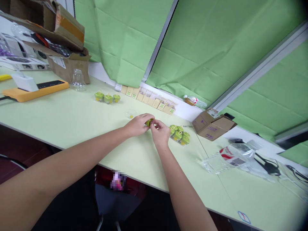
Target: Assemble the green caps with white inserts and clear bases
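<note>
Over the middle of the table, my left hand [138, 125] is closed around a small green lid [149, 122], mostly hidden by the fingers. My right hand [160, 132] pinches the same lid from the other side; what lies under its fingertips is hard to make out. Just behind my left hand stands a small clear cup [131, 114] with a yellow mark and no lid on it. Several green-lidded cups [179, 134] are grouped to the right of my right hand. Another short row of green-lidded cups [107, 98] is farther back on the left.
Small cardboard boxes [149, 98] line the table's back edge. On the left are an orange power strip [43, 90], a clear plastic container [78, 80] and large cartons [69, 65]. To the right are an open carton [213, 124] and a large plastic bottle [226, 157].
</note>
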Motion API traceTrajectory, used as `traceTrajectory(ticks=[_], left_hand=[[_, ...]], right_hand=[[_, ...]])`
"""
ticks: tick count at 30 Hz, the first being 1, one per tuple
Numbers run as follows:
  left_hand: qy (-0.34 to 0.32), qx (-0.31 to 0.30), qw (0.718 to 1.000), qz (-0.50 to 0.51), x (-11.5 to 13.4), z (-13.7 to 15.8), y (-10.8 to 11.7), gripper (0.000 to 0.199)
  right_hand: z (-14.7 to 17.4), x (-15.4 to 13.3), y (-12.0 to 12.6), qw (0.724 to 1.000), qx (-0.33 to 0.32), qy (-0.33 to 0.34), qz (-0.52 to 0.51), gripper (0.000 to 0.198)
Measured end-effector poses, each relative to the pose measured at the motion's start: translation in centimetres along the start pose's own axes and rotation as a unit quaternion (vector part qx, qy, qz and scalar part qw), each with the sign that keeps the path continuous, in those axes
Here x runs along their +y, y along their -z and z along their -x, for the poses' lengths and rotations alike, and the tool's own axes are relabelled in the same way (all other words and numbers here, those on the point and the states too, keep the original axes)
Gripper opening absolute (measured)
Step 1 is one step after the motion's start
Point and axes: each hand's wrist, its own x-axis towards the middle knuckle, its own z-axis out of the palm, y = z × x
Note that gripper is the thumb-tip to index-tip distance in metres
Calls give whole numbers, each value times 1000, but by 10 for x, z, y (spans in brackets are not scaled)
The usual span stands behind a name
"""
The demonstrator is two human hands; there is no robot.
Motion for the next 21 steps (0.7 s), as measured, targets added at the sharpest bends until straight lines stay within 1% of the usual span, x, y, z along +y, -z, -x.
traceTrajectory(ticks=[3, 7, 12, 17, 21], left_hand=[[-1, 8, 1000, 4, 3, 0, -2, 47], [-10, 20, 1000, 8, 3, 0, -4, 47], [-21, 19, 1000, 0, 0, 2, -5, 46], [-35, 10, 999, -13, -2, 2, -4, 46], [-54, -4, 998, -24, -2, 3, -4, 46]], right_hand=[[2, -3, -1, 999, 26, 6, 30, 21], [3, -3, -1, 996, 53, 28, 65, 21], [2, -1, 0, 996, 7, 60, 63, 20], [-1, 2, 0, 997, -13, 73, 37, 17], [-1, 4, -1, 995, -34, 86, 43, 17]])
